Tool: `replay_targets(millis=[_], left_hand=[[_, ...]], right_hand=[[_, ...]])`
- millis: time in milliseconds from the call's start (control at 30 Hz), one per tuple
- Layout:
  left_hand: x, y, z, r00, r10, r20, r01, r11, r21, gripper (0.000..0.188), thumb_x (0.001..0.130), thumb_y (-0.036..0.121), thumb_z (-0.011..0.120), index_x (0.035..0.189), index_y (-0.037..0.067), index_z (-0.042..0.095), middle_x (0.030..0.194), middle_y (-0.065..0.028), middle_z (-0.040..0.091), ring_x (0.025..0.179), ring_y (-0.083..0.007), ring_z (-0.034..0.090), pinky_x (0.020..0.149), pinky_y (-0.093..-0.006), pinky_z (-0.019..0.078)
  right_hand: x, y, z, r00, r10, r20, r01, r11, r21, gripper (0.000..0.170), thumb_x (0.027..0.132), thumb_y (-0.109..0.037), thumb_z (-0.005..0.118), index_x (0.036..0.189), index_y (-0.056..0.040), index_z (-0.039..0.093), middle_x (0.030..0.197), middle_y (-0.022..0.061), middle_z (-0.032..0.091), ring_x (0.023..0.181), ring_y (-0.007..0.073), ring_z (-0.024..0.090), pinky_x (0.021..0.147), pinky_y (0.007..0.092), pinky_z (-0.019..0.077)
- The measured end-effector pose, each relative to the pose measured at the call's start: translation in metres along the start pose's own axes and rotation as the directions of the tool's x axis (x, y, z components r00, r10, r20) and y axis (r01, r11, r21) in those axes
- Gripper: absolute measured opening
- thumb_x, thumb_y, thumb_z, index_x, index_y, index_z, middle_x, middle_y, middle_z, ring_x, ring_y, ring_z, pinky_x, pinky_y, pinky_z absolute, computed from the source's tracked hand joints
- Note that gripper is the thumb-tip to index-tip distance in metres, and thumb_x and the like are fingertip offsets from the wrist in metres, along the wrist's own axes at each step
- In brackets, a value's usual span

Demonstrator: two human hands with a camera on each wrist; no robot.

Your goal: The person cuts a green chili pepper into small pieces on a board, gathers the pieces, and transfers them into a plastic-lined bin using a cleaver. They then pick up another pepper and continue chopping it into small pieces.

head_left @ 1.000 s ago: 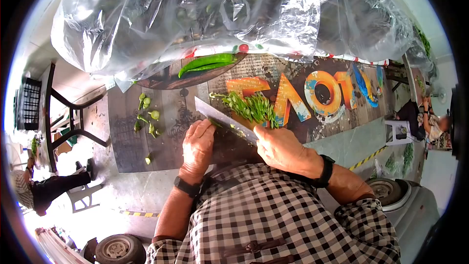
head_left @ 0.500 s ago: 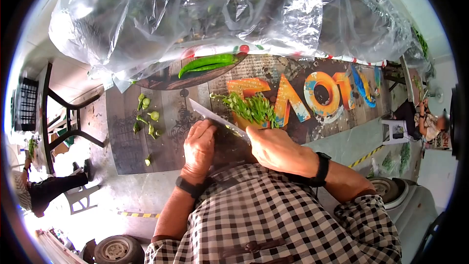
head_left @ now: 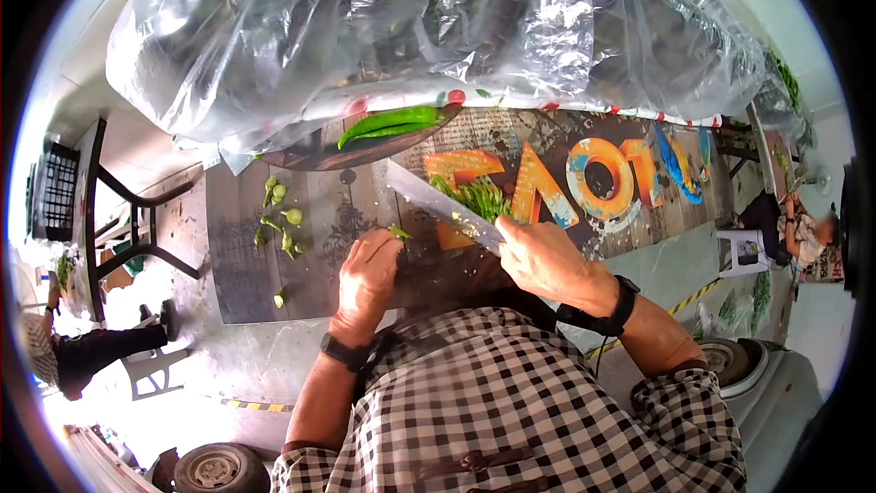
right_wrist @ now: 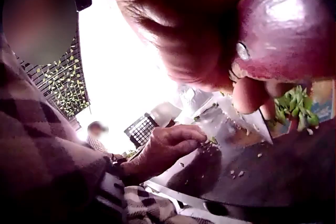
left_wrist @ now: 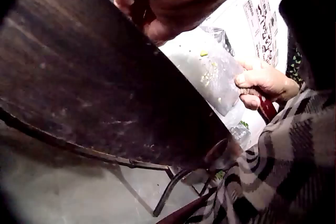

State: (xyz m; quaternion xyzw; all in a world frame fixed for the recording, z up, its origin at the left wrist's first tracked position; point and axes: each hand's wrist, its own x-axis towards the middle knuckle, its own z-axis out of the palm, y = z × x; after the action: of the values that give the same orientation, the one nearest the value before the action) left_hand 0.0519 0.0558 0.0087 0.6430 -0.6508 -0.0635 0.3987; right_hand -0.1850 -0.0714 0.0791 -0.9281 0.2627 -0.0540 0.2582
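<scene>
My right hand (head_left: 552, 260) grips a cleaver (head_left: 436, 199) by its reddish handle (right_wrist: 289, 29); the broad blade is flecked with pale bits and angles up to the left over the tabletop. To its left, my left hand (head_left: 367, 278) has its fingers bent and pinches a small green pepper piece (head_left: 400, 232) at the fingertips. The blade stands apart from those fingers. Beyond the blade lies a heap of cut green pepper strips (head_left: 484, 192), partly hidden by it. Two whole green peppers (head_left: 392, 119) lie farther back.
Green pepper stem ends (head_left: 292, 216) are scattered on the left of the patterned table (head_left: 237, 283). Clear plastic sheeting (head_left: 438, 27) covers a bulky load along the back. A person (head_left: 803, 228) sits at the far right; black table legs (head_left: 137, 192) stand at left.
The cleaver has moved right and up, away from my left hand, and overlaps the cut heap more. The small green piece at my left fingertips now shows clearly.
</scene>
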Motion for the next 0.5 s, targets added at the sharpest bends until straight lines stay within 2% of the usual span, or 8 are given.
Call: replay_targets(millis=[33, 67, 167, 200, 300, 500], left_hand=[[-0.004, 0.001, -0.003, 1.000, 0.006, -0.003, -0.006, 1.000, 0.027, 0.027, 0.072, -0.006, 0.061, 0.097, 0.003, 0.066, 0.101, -0.0096, 0.063, 0.095, -0.0298, 0.062, 0.083, -0.0377, 0.0528], [-0.007, 0.002, -0.005, 1.000, 0.011, -0.006, -0.011, 0.998, 0.054, 0.027, 0.072, -0.007, 0.062, 0.097, 0.003, 0.066, 0.101, -0.0094, 0.063, 0.095, -0.0298, 0.062, 0.083, -0.0379, 0.0527], [-0.012, 0.002, -0.007, 1.000, 0.000, 0.024, -0.001, 0.997, 0.077, 0.028, 0.073, -0.006, 0.061, 0.100, 0.002, 0.066, 0.104, -0.0096, 0.063, 0.098, -0.0306, 0.061, 0.087, -0.0391, 0.0514], [-0.011, 0.003, -0.005, 1.000, -0.002, 0.031, 0.000, 0.997, 0.080, 0.028, 0.074, -0.006, 0.061, 0.100, 0.002, 0.066, 0.105, -0.0098, 0.063, 0.099, -0.0307, 0.060, 0.087, -0.0392, 0.0510], [-0.003, 0.006, 0.001, 1.000, -0.007, 0.012, 0.006, 0.997, 0.077, 0.026, 0.073, -0.011, 0.062, 0.096, 0.000, 0.068, 0.103, -0.0114, 0.064, 0.098, -0.0319, 0.062, 0.086, -0.0385, 0.0518], [-0.006, -0.001, 0.009, 1.000, -0.010, 0.001, 0.010, 0.993, 0.118, 0.028, 0.072, -0.011, 0.062, 0.098, -0.001, 0.068, 0.105, -0.0116, 0.065, 0.100, -0.0324, 0.061, 0.089, -0.0395, 0.0504]], right_hand=[[0.001, -0.004, -0.002, 1.000, -0.016, -0.011, 0.016, 1.000, 0.014, 0.020, 0.086, -0.010, 0.056, 0.097, 0.0018, 0.044, 0.055, 0.0142, 0.053, 0.051, 0.0356, 0.058, 0.046, 0.0448, 0.0441], [0.002, -0.011, -0.004, 1.000, -0.018, 0.008, 0.018, 1.000, -0.001, 0.017, 0.085, -0.009, 0.056, 0.093, -0.0002, 0.045, 0.059, 0.0108, 0.052, 0.052, 0.0312, 0.057, 0.046, 0.0412, 0.0440], [0.002, -0.009, 0.009, 0.990, -0.105, 0.096, 0.118, 0.983, -0.139, 0.015, 0.082, -0.007, 0.057, 0.089, -0.0026, 0.045, 0.065, 0.0065, 0.049, 0.053, 0.0255, 0.055, 0.048, 0.0363, 0.0441], [0.003, -0.005, 0.017, 0.993, -0.096, 0.070, 0.099, 0.995, -0.033, 0.016, 0.080, -0.006, 0.057, 0.089, -0.0031, 0.045, 0.070, 0.0043, 0.046, 0.054, 0.0225, 0.052, 0.049, 0.0334, 0.0441], [0.006, -0.006, 0.018, 0.980, -0.088, 0.179, 0.104, 0.991, -0.080, 0.015, 0.081, -0.005, 0.058, 0.089, -0.0033, 0.045, 0.069, 0.0047, 0.047, 0.055, 0.0226, 0.054, 0.051, 0.0338, 0.0447], [0.014, -0.019, 0.010, 0.988, -0.009, 0.153, 0.010, 1.000, -0.007, 0.017, 0.083, -0.006, 0.059, 0.092, -0.0019, 0.045, 0.057, 0.0082, 0.049, 0.050, 0.0284, 0.056, 0.045, 0.0408, 0.0424]])
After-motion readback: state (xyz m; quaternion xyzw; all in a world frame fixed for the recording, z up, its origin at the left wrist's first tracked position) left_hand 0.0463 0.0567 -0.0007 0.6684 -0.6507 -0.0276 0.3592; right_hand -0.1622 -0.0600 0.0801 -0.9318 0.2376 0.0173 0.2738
